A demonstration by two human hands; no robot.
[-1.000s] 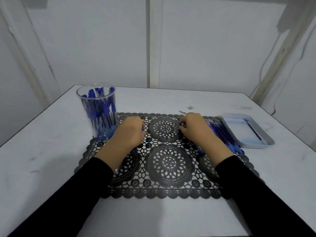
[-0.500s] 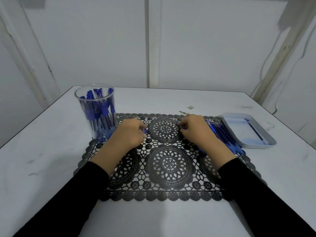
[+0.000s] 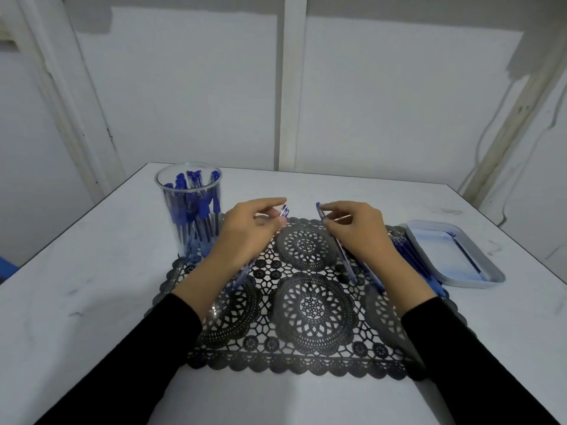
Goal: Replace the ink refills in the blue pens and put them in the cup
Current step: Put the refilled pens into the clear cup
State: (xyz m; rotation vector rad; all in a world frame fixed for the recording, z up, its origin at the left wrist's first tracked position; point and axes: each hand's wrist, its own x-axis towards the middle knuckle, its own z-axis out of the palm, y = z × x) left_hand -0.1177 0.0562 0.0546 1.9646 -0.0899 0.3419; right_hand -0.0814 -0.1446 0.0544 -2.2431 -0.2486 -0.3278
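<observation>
Where both hands lay low and knuckles-up on the mat a moment ago, they are now lifted and drawn apart at centre frame, each carrying a pen part.

- Blue pen barrel (image 3: 284, 211): one end shows above the fingers of the left hand (image 3: 250, 233); the rest runs down beneath the palm. The grip is closed around it.
- Second blue pen piece (image 3: 348, 266): slants from top centre down toward the mat, pinched near its upper end by the right hand (image 3: 357, 231). A thin pale rod (image 3: 343, 217), probably a refill, shows at the same fingers.
- Judgement: a pen appears to be pulled open, so the refill swap is under way and not yet done.
- Cup (image 3: 187, 188): clear, upright, left of centre, already crowded with blue pens.
- Loose blue pens (image 3: 412, 262): heaped on the mat's right edge, awaiting work.
- Tray (image 3: 469, 281): pale, at right, just beside the heap.
- Black lace mat (image 3: 313, 305): spread on the white counter (image 3: 92, 271).
</observation>
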